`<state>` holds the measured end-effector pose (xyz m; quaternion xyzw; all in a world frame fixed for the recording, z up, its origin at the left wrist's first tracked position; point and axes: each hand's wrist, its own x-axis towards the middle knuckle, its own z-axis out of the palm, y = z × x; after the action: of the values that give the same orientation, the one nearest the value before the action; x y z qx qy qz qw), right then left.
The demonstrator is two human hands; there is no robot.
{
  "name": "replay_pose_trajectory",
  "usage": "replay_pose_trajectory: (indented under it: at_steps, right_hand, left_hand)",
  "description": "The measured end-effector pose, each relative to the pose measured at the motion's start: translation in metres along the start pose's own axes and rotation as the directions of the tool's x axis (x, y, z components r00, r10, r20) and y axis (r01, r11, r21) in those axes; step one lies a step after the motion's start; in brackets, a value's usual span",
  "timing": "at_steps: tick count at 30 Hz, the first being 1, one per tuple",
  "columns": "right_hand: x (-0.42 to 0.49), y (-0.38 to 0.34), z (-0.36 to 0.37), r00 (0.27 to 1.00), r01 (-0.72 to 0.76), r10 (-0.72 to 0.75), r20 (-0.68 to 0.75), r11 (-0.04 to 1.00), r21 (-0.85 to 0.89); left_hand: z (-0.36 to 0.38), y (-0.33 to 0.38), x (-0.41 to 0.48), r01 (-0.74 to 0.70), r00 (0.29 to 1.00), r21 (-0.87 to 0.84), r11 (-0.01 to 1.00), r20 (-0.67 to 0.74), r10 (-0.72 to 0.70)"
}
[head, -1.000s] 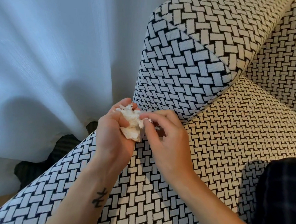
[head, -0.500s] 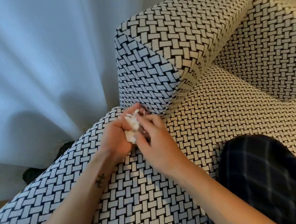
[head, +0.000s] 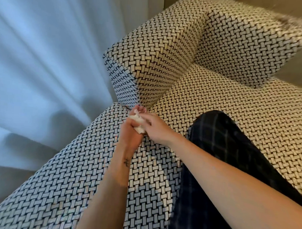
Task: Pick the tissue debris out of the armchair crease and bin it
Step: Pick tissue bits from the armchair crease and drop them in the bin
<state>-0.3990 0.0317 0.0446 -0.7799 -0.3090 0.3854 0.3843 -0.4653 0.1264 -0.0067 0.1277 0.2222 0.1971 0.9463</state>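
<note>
A crumpled wad of white tissue (head: pixel 139 122) sits between both hands, just in front of the crease where the armrest (head: pixel 145 66) meets the seat cushion (head: pixel 234 110) of the black-and-white woven armchair. My left hand (head: pixel 130 130) grips the wad from the left with curled fingers. My right hand (head: pixel 157 127) comes in from the right, its fingers closed against the tissue; the fingertips are hidden behind the wad. The crease itself is mostly hidden behind the hands. No bin is in view.
A pale curtain (head: pixel 44 65) hangs close on the left of the chair. My leg in dark checked trousers (head: pixel 214 161) rests on the seat at the right. The chair back (head: pixel 246 40) rises at the far right.
The view has pulled back and turned, so more of the chair and my leg shows. Both hands stay together on the tissue wad near the armrest's base.
</note>
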Motion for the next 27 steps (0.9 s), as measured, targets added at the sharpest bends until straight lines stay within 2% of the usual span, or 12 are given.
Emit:
replay_pose_trajectory:
  at_steps: [2, 7, 13, 17, 20, 23, 27]
  right_hand:
    - [-0.015, 0.002, -0.018, 0.996, 0.036, -0.033, -0.085, 0.998, 0.041]
    - [-0.038, 0.008, -0.065, 0.951, 0.132, -0.104, -0.293, 0.988, 0.079]
    - [-0.074, 0.028, -0.138, 0.847, 0.261, -0.130, -0.515, 0.946, 0.191]
    - [-0.094, 0.049, -0.189, 0.784, 0.325, -0.095, -0.613, 0.905, 0.276]
    - [-0.113, 0.073, -0.232, 0.734, 0.334, -0.061, -0.676, 0.900, 0.282]
    - [-0.137, 0.114, -0.281, 0.662, 0.321, 0.012, -0.749, 0.899, 0.298]
    - [-0.162, 0.177, -0.333, 0.558, 0.274, 0.122, -0.820, 0.906, 0.322]
  left_hand:
    - [0.023, -0.013, -0.004, -0.018, 0.997, -0.002, 1.000, 0.069, 0.018]
    - [0.070, -0.041, -0.013, -0.007, 0.997, -0.019, 1.000, 0.079, 0.009]
    - [0.135, -0.085, -0.007, 0.029, 0.992, 0.053, 0.998, 0.121, -0.035]
    - [0.181, -0.133, 0.007, 0.068, 0.993, 0.167, 0.984, 0.087, -0.084]
    - [0.214, -0.185, 0.025, 0.136, 0.988, 0.167, 0.976, 0.054, -0.147]
    - [0.245, -0.257, 0.045, 0.259, 0.962, 0.172, 0.950, 0.037, -0.269]
    - [0.272, -0.353, 0.066, 0.355, 0.929, 0.214, 0.910, 0.027, -0.369]
